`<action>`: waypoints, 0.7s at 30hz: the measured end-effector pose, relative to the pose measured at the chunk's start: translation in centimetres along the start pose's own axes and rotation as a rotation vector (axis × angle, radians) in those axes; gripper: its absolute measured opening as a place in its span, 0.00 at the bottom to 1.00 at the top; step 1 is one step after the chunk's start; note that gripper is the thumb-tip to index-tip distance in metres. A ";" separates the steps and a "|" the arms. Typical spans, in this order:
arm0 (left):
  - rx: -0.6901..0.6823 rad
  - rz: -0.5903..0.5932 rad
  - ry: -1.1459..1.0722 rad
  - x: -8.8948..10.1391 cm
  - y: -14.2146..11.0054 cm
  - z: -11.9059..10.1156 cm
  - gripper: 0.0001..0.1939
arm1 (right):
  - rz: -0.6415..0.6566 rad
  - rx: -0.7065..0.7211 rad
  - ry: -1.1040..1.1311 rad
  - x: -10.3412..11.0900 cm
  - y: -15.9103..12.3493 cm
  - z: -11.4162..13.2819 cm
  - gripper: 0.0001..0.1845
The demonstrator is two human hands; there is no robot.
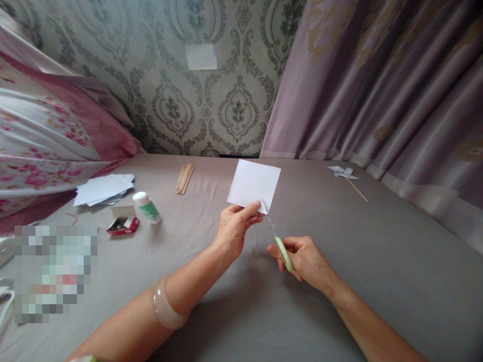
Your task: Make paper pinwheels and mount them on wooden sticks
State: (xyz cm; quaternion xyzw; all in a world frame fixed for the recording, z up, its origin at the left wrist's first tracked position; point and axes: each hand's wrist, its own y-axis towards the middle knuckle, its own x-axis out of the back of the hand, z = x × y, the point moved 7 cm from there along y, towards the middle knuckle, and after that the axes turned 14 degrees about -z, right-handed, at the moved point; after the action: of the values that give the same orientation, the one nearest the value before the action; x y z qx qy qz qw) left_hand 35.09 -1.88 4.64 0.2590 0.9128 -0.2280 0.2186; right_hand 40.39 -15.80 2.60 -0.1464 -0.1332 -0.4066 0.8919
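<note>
- So my left hand (234, 229) is pinching the white sheet (254, 183) by its bottom edge, thumb lying on top. The sheet is sticking up past my fingertips, tilting a bit, above the grey cloth (362, 281).
- My right hand (304, 261) is gripping the scissors (283, 254) by the green handle, just below and to the right of the sheet. The blades are pointing up and left, meeting the sheet's bottom right corner beside my left fingers.
- Left forearm's coming in from the bottom left, wearing a clear bangle (166, 306); the right one's slanting in from the bottom right. Both hands are angling toward each other, not touching.
- My left fingers are mostly hiding behind the sheet and thumb, and the right ones are partly disappearing around the handle. I'm not able to tell how wide the blades are opening.
- Both forearms are running out of view at the bottom, and blocky pixels are covering something on the left.
- The glue stick (148, 207), red box (123, 225) and wooden sticks (184, 179) are sitting off to the left, while a paper pinwheel (342, 172) is lying over on the right.
</note>
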 end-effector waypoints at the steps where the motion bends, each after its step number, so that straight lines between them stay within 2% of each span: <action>1: 0.000 -0.001 0.001 0.0 0.0 0.0 0.13 | -0.003 -0.003 0.000 0.0 0.0 0.0 0.25; 21: 0.032 0.021 0.044 -0.4 -0.9 0.5 0.12 | -0.040 -0.002 0.063 0.0 -0.1 0.6 0.25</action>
State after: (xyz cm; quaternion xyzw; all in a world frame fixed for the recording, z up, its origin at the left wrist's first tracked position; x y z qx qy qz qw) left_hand 35.01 -2.91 4.72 0.2770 0.9108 -0.2346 0.1967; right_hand 40.23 -15.68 3.13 -0.1317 -0.1075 -0.4289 0.8872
